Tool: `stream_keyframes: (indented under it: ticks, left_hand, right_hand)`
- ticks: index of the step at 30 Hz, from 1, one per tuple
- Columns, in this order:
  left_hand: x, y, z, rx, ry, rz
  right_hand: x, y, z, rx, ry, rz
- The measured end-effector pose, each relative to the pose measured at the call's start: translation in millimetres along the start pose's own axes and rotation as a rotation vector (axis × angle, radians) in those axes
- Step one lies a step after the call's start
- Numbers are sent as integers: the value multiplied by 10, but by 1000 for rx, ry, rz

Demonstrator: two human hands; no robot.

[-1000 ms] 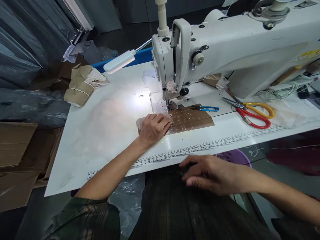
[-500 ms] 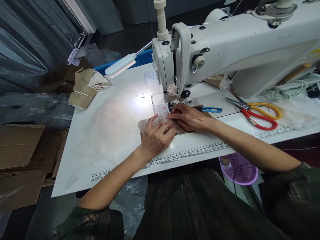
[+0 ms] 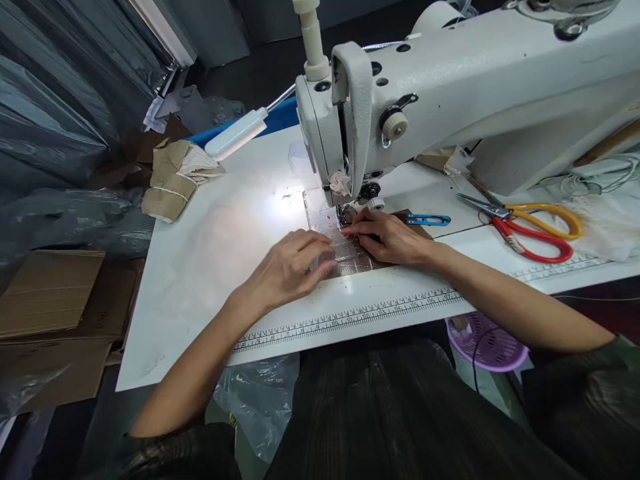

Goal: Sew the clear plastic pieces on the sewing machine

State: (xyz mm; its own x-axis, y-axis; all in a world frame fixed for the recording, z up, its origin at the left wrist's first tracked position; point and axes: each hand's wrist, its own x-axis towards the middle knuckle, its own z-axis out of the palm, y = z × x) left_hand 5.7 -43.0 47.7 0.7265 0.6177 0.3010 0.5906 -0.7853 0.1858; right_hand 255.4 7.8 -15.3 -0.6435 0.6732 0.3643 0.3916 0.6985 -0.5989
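Observation:
A clear plastic sheet (image 3: 345, 252) with small red marks lies under the presser foot (image 3: 344, 215) of the white sewing machine (image 3: 360, 120). My left hand (image 3: 297, 263) is at the sheet's left edge, thumb and fingers apart, with nothing seen in its grip. Close by the presser foot, my right hand (image 3: 387, 237) has its fingertips pinched together over the sheet, by a small red spot. What they hold, if anything, is too small to make out. Brown board (image 3: 413, 223) shows beneath and behind the right hand.
Blue thread snips (image 3: 427, 219) lie right of the hand. Scissors with red and yellow handles (image 3: 535, 227) are farther right. A lamp (image 3: 236, 133) lights the white table (image 3: 200, 320). A tied bundle (image 3: 170, 180) sits at the back left. A purple basket (image 3: 487, 347) is below.
My left hand has moved left and its fingers have spread, uncovering more of the clear sheet. My right hand stays beside the presser foot. The camera view has shifted slightly.

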Motion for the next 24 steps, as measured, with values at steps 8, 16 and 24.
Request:
stream_keyframes:
  ticks: [8, 16, 24]
  left_hand:
    - [-147, -140, 263, -112, 60, 12]
    - [80, -180, 391, 275, 136, 171]
    - [6, -99, 446, 69, 129, 153]
  right_hand:
    - [-64, -143, -66, -73, -138, -92]
    - [-105, -274, -25, -143, -187, -110]
    - [-101, -232, -133, 148, -132, -39]
